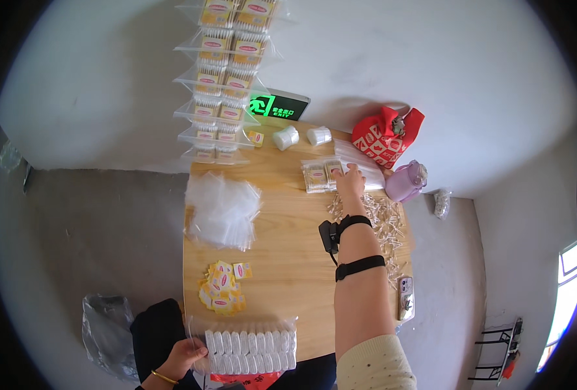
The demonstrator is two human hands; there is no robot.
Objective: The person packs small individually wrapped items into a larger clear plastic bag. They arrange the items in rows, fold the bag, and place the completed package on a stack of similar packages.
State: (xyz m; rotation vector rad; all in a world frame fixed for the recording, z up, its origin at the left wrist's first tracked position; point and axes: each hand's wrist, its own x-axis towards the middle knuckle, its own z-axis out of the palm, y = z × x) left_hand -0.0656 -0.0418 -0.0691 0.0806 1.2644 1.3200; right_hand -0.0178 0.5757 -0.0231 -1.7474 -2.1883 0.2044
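Observation:
My left hand [183, 356], with a gold bangle at the wrist, grips the side of a clear plastic pack [253, 343] by the table's near edge. Inside are two rows of white, oblong pieces. At the far right of the table my right hand [351, 183] has its fingers closed at the right edge of a flat clear packet of cotton swabs [320, 175] with yellow labels. Just beyond and below that hand lie many loose cotton swabs [387, 221]. Black straps and a small black device [329, 236] sit on my right forearm.
Clear bags [223, 211] and yellow cards [221, 287] lie on the left. Two white rolls [286, 138], a red gift bag [387, 138], a lilac jug [405, 182] and a phone [406, 298] stand around. Hanging swab packs [220, 78] rise at the back left.

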